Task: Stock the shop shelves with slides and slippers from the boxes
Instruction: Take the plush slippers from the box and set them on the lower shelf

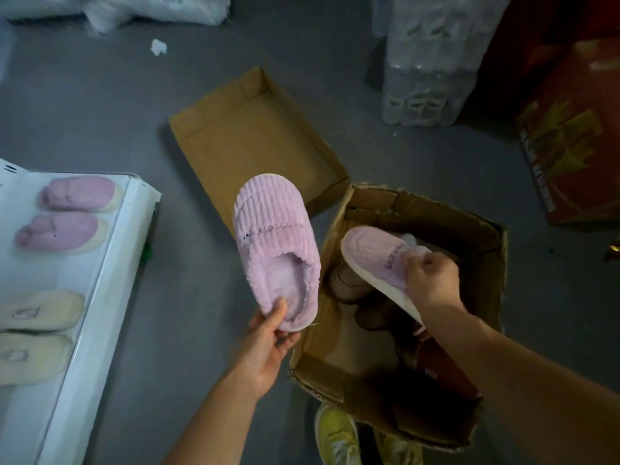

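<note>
Left hand (265,344) pinching lilac slipper (276,250) heel, right hand (432,280) gripping second slipper (379,260) over box (483,250)

Grey floor (100,112) w/ a crumpled white paper scrap (158,47) near top left. White plastic bags (147,8) along top edge. Shrink-wrapped bottle packs (426,62), stacked, top right. Red carton w/ yellow print (570,135) just right of them. Yellow sneakers (339,437) at bottom edge.
</note>
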### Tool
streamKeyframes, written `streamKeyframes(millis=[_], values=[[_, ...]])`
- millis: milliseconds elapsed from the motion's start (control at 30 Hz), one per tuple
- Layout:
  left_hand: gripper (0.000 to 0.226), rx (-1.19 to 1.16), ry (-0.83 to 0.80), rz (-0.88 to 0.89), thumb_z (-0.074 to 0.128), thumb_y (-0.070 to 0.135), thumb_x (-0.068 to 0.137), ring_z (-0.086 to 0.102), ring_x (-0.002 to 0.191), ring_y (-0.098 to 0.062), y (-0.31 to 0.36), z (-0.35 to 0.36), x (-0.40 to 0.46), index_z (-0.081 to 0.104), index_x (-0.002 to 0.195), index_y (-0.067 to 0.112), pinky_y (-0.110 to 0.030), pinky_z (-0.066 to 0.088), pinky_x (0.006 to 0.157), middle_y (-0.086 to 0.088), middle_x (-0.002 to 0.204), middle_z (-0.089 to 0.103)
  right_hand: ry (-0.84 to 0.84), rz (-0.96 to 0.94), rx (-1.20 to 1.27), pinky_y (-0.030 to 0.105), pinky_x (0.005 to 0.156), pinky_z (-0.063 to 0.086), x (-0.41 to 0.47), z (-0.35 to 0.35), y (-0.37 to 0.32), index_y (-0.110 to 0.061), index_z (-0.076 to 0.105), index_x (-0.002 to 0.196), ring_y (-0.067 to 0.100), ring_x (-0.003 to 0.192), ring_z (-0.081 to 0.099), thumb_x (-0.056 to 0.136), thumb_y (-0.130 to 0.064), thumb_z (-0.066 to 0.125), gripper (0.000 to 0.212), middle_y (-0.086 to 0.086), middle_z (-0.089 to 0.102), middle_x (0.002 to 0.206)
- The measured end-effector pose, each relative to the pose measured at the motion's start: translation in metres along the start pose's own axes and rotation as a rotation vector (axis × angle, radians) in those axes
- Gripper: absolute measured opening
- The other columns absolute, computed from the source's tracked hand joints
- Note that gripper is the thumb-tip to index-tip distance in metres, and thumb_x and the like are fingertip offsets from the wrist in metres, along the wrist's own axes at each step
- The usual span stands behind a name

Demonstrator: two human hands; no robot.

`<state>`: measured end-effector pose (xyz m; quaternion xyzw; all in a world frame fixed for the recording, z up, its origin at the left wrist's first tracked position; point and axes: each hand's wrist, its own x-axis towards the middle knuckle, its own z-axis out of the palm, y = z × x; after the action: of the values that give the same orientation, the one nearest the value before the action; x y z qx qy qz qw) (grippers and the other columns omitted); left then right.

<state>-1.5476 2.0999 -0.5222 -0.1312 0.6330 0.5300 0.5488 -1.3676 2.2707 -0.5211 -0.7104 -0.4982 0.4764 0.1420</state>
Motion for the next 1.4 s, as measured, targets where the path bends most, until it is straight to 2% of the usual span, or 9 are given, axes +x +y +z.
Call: streamKeyframes(millis=[100,200,333,467,700,933,1067,1233,1400], values=[[0.049,0.0,-0.008,-0.011,0.066,0.026,0.085,0.064,0.111,-0.026,0.008,0.006,-0.019,0.056,0.132,0.017,-0.034,0.053,0.084,-0.009,0.123,0.067,-0.022,0.377,0.532,0.044,0.096,0.049,-0.024,0.005,-0.036,-0.014,0.059,0.117,0.025,0.099,0.061,0.086,-0.031,0.069,0.037,0.006,0.063,0.106],[0.037,0.022,-0.02,-0.03,0.066,0.023,0.089,0.067,0.1,-0.022,0.016,0.017,-0.039,0.058,0.125,0.014,-0.039,0.053,0.092,-0.008,0.107,0.07,-0.199,0.458,0.811,0.044,0.102,0.045,-0.053,0.015,-0.066,-0.013,0.056,0.123,0.026,0.109,0.059,0.087,-0.024,0.069,0.04,0.003,0.062,0.117],[0.015,-0.035,0.011,-0.034,0.062,0.012,0.093,0.058,0.053,-0.006,0.035,0.032,-0.071,0.06,0.108,0.011,-0.039,0.053,0.091,0.0,0.061,0.063,-0.432,0.383,0.973,0.027,0.074,0.048,-0.087,0.02,-0.108,-0.012,0.056,0.089,0.015,0.083,0.06,0.092,-0.005,0.057,0.008,0.004,0.061,0.09],[0.013,-0.04,0.062,0.008,0.062,0.01,0.093,0.047,0.052,-0.011,0.063,0.032,-0.106,0.059,0.105,0.013,-0.037,0.057,0.079,-0.004,0.067,0.063,-0.505,0.219,0.862,0.03,0.061,0.042,-0.117,0.008,-0.145,-0.017,0.042,0.072,0.017,0.064,0.047,0.088,0.005,0.055,0.03,0.006,0.047,0.069],[0.024,-0.06,0.109,0.106,0.065,0.01,0.092,0.05,0.062,-0.016,0.099,0.024,-0.18,0.057,0.114,0.014,-0.032,0.061,0.066,-0.008,0.085,0.065,-0.64,-0.115,0.59,0.022,0.041,0.043,-0.178,-0.009,-0.191,-0.013,0.054,0.094,0.024,0.07,0.054,0.071,0.017,0.064,0.039,0.011,0.059,0.086],[0.044,-0.046,0.147,0.139,0.077,0.009,0.081,0.049,0.055,-0.014,0.102,0.009,-0.262,0.056,0.119,0.015,-0.026,0.055,0.057,0.0,0.064,0.061,-0.511,-0.347,0.191,0.038,0.064,0.06,-0.244,-0.011,-0.222,-0.02,0.057,0.093,0.02,0.079,0.067,0.08,-0.016,0.076,0.023,0.003,0.067,0.091],[0.065,-0.064,0.173,0.227,0.081,0.026,0.048,0.066,0.088,-0.021,0.09,-0.018,-0.309,0.058,0.109,0.019,-0.03,0.056,0.069,-0.002,0.097,0.068,-0.566,-0.464,0.093,0.035,0.071,0.059,-0.281,-0.01,-0.219,-0.025,0.062,0.098,0.017,0.084,0.066,0.089,-0.018,0.066,0.012,-0.001,0.068,0.092],[0.067,-0.279,0.236,0.359,0.088,0.043,0.061,0.069,0.099,-0.021,0.062,-0.086,-0.368,0.057,0.118,0.026,-0.037,0.053,0.078,-0.003,0.106,0.073,-0.676,-0.58,0.006,0.038,0.075,0.06,-0.339,-0.019,-0.189,-0.028,0.067,0.094,0.015,0.085,0.068,0.087,-0.019,0.068,0.012,-0.008,0.071,0.085],[0.03,-0.467,0.379,0.448,0.059,0.041,0.091,0.066,0.107,-0.025,0.008,-0.159,-0.449,0.055,0.118,0.027,-0.04,0.052,0.084,-0.005,0.114,0.071,-0.846,-0.662,-0.042,0.044,0.08,0.058,-0.429,-0.034,-0.147,-0.031,0.07,0.091,0.018,0.086,0.069,0.082,-0.02,0.073,0.014,-0.007,0.074,0.084]])
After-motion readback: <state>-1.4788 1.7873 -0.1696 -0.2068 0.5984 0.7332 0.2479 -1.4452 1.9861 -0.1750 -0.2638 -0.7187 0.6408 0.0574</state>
